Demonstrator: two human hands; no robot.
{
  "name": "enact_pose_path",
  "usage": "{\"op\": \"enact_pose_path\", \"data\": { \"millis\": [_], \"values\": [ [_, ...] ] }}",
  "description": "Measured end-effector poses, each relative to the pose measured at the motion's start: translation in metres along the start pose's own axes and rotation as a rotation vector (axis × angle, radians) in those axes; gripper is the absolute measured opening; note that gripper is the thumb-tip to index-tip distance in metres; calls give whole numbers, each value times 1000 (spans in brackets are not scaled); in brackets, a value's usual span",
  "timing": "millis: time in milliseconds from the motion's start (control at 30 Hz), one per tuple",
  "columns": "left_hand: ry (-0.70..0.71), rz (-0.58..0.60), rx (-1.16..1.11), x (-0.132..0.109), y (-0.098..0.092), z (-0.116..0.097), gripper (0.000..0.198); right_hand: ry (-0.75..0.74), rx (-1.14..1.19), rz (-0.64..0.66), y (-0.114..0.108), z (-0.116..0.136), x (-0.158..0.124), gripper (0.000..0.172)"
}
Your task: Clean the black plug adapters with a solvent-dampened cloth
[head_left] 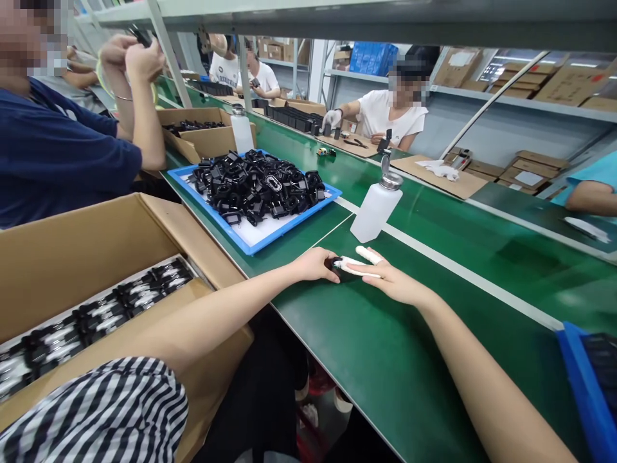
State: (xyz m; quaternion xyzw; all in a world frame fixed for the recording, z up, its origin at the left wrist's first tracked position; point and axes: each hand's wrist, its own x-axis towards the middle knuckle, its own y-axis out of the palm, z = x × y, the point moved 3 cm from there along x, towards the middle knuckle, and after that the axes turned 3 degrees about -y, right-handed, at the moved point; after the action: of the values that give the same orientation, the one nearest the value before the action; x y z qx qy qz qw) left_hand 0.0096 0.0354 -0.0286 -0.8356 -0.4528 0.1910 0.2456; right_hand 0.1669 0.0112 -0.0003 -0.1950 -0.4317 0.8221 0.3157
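Observation:
My two hands meet on the green belt (409, 334) just in front of me. My left hand (318, 263) is curled round a small black plastic part (333, 263), which lies on the belt. My right hand (385, 278) reaches in from the right, with white finger cots on two outstretched fingers that touch the same part. A white dispenser bottle (375, 204) with a metal pump top stands just beyond my hands.
A blue tray (260, 241) heaped with black plastic parts lies to the left on the belt. A cardboard box (96, 257) of packed black parts stands at my left. Another blue tray (585, 379) is at the right edge. Several other people work around the belt.

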Motion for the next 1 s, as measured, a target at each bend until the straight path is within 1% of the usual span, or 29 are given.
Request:
{"op": "enact_pose_path", "data": {
  "millis": [67,133,200,267,300,333,367,400,467,533,600,667,733,800,833,867,900,933,967,1000],
  "values": [
    [-17,6,-7,1,0,1,31,4,35,13,-8,-4,-3,32],
    [-29,9,-18,1,0,2,32,36,92,-20,-12,-7,-3,33],
    [-37,12,-34,2,0,3,31,127,153,-136,-12,-12,-1,34],
    [-44,5,-35,2,1,3,33,237,194,-334,-10,-16,0,37],
    [-48,-2,-30,1,1,4,34,261,193,-406,-8,-16,1,37],
    [-50,-10,-22,1,1,4,34,253,171,-437,-5,-14,2,38],
    [-49,-18,-13,1,1,3,33,221,129,-419,-2,-9,3,38],
    [-43,-24,-3,0,1,3,32,178,67,-358,2,-4,4,37],
    [-23,-39,22,-1,0,1,29,113,-75,-181,7,9,4,37],
    [0,-52,48,-3,0,-1,28,112,-184,-64,7,19,1,38],
    [13,-59,59,-4,0,-2,28,126,-233,-1,2,26,-3,38],
    [0,-67,75,-5,1,-3,27,109,-194,60,-3,28,-8,35],
    [-27,-75,104,-5,3,-4,26,86,-68,122,-9,25,-12,30],
    [-45,-65,156,-7,2,-6,27,125,108,155,-14,15,-16,35],
    [-63,-69,201,-8,-2,-7,31,172,179,138,-16,7,-18,38],
    [-103,-101,262,-9,-8,-8,38,225,216,91,-19,-3,-18,41],
    [-163,-162,332,-11,-17,-8,44,276,214,13,-22,-13,-18,43],
    [-234,-242,405,-14,-29,-7,48,320,174,-98,-25,-23,-18,47],
    [-311,-349,459,-18,-44,-5,47,356,112,-235,-27,-34,-17,51],
    [-380,-466,489,-23,-59,-2,41,391,53,-377,-29,-43,-17,54]
  ]
}}
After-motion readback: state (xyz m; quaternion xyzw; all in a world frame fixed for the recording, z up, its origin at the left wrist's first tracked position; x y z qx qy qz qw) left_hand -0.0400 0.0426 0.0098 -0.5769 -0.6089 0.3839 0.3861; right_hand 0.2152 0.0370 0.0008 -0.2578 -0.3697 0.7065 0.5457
